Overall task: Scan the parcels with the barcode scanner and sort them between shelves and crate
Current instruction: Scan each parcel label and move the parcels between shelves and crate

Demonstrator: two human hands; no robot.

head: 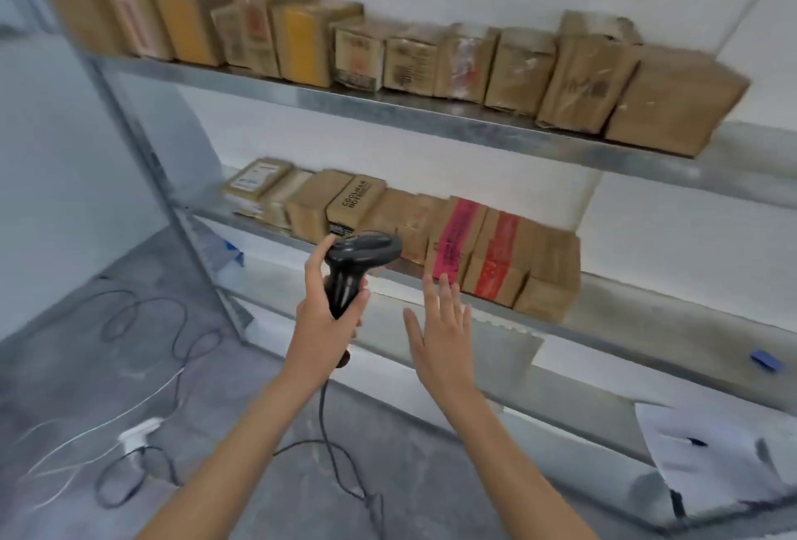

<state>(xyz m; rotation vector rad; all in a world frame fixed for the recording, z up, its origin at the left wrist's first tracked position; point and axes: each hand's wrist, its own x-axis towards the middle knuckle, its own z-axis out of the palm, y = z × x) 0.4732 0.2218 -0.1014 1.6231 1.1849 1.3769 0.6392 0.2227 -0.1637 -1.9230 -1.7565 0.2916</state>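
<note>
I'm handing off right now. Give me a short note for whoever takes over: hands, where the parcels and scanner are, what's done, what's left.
Left hand: grips the scanner by its handle, head towards the lower shelf; its cable trails to the floor.
Right hand: open, fingers spread, holding nothing, reaching towards the pink-taped parcel.
Parcels: one row on the upper shelf, a second row on the lower shelf.
Crate: not in view.
Done: cannot tell which parcels have been scanned.
Left: probably take the pink-taped parcel, scan it, sort it, then carry on along the row.
</note>
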